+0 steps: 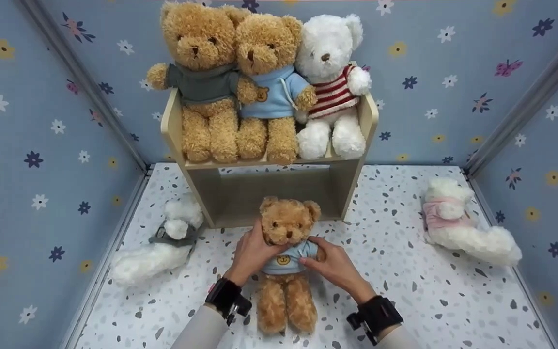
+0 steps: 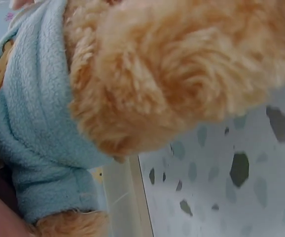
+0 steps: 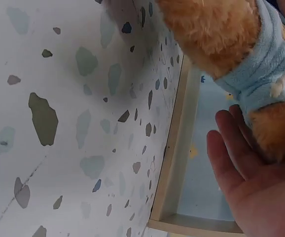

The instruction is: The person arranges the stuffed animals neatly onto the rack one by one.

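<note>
A brown teddy bear (image 1: 287, 286) in a light blue hoodie with a small bear patch is held upright in front of the shelf, facing the head camera. My left hand (image 1: 254, 249) grips its side, the thumb lying across the upper chest just under the chin. On the other side, my right hand (image 1: 335, 264) holds the bear's arm and hoodie, with the thumb on the front and fingers behind. In the right wrist view several fingers (image 3: 231, 148) extend past the bear's paw (image 3: 275, 131). The left wrist view shows blue fleece (image 2: 49, 98) close up; most of that hand is hidden.
A wooden shelf (image 1: 351, 194) stands behind, bearing a bear in dark grey (image 1: 204, 85), one in blue (image 1: 269, 92) and a white bear in red stripes (image 1: 333, 92). White plush toys lie on the speckled floor at left (image 1: 150, 261) and right (image 1: 472, 242). Flowered walls enclose the space.
</note>
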Available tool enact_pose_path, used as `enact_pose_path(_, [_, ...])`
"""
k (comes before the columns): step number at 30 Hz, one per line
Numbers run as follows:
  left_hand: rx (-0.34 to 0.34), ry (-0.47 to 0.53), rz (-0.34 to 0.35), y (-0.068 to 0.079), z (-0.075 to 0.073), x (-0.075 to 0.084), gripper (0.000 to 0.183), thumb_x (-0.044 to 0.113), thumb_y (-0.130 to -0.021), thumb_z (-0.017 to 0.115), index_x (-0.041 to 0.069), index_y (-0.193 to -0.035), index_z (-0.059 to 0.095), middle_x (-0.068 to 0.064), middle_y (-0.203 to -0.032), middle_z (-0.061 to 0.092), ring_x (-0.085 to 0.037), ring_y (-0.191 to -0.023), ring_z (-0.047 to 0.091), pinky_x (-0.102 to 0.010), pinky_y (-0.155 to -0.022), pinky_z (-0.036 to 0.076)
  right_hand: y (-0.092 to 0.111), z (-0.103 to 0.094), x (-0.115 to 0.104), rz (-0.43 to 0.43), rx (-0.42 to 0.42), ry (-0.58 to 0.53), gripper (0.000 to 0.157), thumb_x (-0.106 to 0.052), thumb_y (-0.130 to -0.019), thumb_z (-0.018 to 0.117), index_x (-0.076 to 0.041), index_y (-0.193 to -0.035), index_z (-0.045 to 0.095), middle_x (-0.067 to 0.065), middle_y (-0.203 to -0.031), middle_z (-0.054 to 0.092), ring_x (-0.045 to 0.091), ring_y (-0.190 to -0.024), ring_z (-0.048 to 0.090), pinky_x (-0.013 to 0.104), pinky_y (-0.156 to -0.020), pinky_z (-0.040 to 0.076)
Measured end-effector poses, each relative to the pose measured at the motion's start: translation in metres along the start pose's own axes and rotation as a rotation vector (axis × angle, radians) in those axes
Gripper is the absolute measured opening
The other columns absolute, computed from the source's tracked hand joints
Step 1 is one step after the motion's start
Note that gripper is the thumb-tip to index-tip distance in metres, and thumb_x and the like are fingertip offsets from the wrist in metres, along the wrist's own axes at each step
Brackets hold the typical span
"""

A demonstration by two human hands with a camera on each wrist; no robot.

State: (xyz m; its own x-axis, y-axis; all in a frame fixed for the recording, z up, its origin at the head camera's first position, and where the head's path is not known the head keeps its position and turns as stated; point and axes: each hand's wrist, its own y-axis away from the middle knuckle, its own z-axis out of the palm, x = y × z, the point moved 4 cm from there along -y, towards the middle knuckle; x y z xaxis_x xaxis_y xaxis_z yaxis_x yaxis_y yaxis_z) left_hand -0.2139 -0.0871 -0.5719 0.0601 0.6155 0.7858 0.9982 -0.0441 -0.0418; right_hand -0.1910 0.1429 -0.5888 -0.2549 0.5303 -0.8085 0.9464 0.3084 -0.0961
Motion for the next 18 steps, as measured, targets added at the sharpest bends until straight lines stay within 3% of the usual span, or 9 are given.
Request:
enact_pose_path(2, [0.012,0.004,-0.008,0.000,0.004,0.002,0.098,0.065,-0.073,0.087,0.012,-0.145,0.048,-0.021,-0.123,0.070,-0.038,-0.107,0.069,-0.053,-0.090,0.055,-0.001,-0.001,0.001,0.014,0.011,-0.017,0.069,-0.049,-0.089,0.080,-0.006,-0.140,0.061,0.010,-0.114,0.073,0.024,-0.100,0.069,0.046,-0.090,0.055])
enact_pose_path(10, [0.010,-0.003,-0.018,0.000,0.022,0.009,0.102,0.070,-0.072,0.084,0.009,-0.146,0.047,-0.022,-0.120,0.070,-0.039,-0.105,0.069,-0.053,-0.088,0.056,0.000,-0.006,0.009,0.069,0.061,-0.065,0.052,-0.037,-0.089,0.083,-0.009,-0.130,0.065,0.001,-0.094,0.069,0.014,-0.077,0.062,0.032,-0.068,0.050])
enact_pose_path(15, [-0.008,0.001,0.008,0.002,0.027,0.012,0.104,0.065,-0.073,0.086,0.007,-0.148,0.044,-0.025,-0.122,0.069,-0.040,-0.106,0.069,-0.054,-0.089,0.056,0.001,-0.008,0.015,0.095,0.104,-0.110,0.043,-0.022,-0.089,0.083,-0.008,-0.126,0.067,-0.003,-0.081,0.065,0.011,-0.064,0.057,0.028,-0.064,0.049])
enact_pose_path(18, [-0.022,-0.011,0.023,0.001,0.029,0.012,0.105,0.065,-0.074,0.086,0.008,-0.150,0.042,-0.026,-0.123,0.068,-0.042,-0.107,0.068,-0.055,-0.089,0.056,0.002,-0.008,0.018,0.098,0.130,-0.141,0.039,-0.016,-0.089,0.081,-0.008,-0.125,0.068,0.000,-0.085,0.068,0.013,-0.066,0.059,0.028,-0.066,0.051])
